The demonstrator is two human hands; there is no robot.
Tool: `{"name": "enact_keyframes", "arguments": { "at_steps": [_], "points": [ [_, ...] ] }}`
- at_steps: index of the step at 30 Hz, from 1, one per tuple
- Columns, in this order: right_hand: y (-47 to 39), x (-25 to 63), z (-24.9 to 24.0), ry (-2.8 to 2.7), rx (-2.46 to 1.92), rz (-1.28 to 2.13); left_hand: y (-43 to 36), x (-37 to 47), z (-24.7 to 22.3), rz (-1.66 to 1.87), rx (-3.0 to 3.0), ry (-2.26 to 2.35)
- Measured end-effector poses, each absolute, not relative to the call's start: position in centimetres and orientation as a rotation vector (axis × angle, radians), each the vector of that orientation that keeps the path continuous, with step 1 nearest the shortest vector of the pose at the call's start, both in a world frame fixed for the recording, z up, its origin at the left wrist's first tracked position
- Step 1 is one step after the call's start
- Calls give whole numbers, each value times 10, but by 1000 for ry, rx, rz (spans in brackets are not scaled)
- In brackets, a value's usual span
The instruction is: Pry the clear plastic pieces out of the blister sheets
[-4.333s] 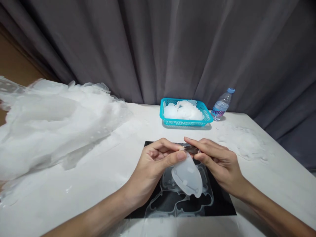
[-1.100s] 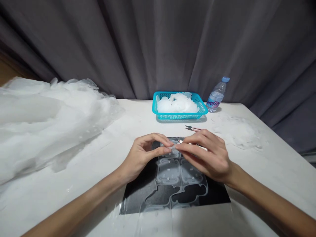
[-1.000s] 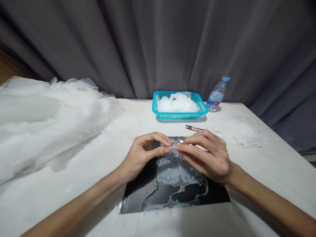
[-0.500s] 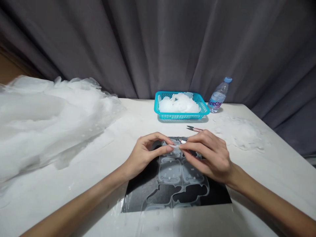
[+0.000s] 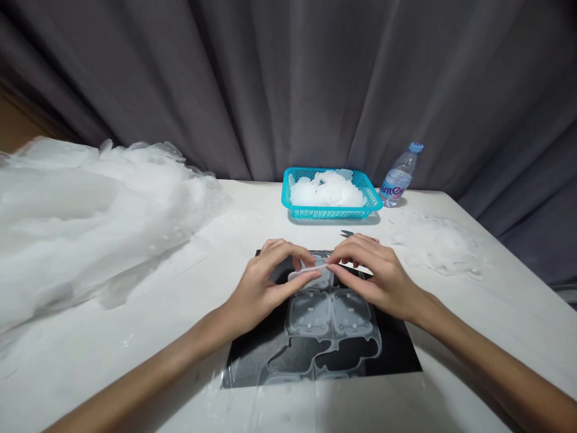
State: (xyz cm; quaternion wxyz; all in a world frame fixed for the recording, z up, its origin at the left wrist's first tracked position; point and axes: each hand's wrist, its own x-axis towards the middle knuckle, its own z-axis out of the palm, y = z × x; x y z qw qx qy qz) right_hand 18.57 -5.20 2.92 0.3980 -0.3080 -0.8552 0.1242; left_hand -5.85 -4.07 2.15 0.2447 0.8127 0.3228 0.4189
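Between my hands is a small white translucent piece (image 5: 301, 273), held above a black sheet (image 5: 265, 337). My left hand (image 5: 265, 282) pinches it between thumb and fingers from the left. The fingertips of my right hand (image 5: 378, 273) are closed on its right end. On the black sheet lies a clear plastic sheet (image 5: 311, 313) with rounded panel shapes and cut-out openings. Just beyond my right hand, dark-tipped snips (image 5: 347, 233) lie partly hidden by its fingers.
A blue basket (image 5: 333, 212) with white pieces stands at the back, beside a water bottle (image 5: 396, 180). A large heap of white translucent sheets (image 5: 99, 210) covers the left. Thin clear scraps (image 5: 444, 243) lie at the right. A grey curtain hangs behind.
More of the white piece shows, stretching left past my left thumb. My right hand has shifted slightly up and left, covering more of the snips, and a metallic tip near its fingers no longer shows.
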Motion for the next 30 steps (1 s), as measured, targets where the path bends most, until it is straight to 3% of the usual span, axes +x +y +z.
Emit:
{"name": "enact_keyframes", "arguments": {
  "at_steps": [6,11,13,17,21,25,30],
  "points": [
    [-24,241,55,-2070,-1114,391,-41,-59,0,919,2229,985],
    [-8,335,75,-1914,-1501,-632,-43,-55,-17,499,2487,886],
    [-3,367,67,-1908,-1609,-755,-42,-55,-18,416,2580,888],
    [9,395,35,-2009,-1585,-467,-38,-59,-13,331,2657,892],
    [10,353,24,-2198,-1536,-230,-31,-66,-11,337,2701,848],
    [-3,284,25,-2545,-1390,873,-27,-69,-15,340,2727,869],
    [-8,259,14,-2295,-1353,1400,-24,-71,-18,397,2622,928]
  ]
}}
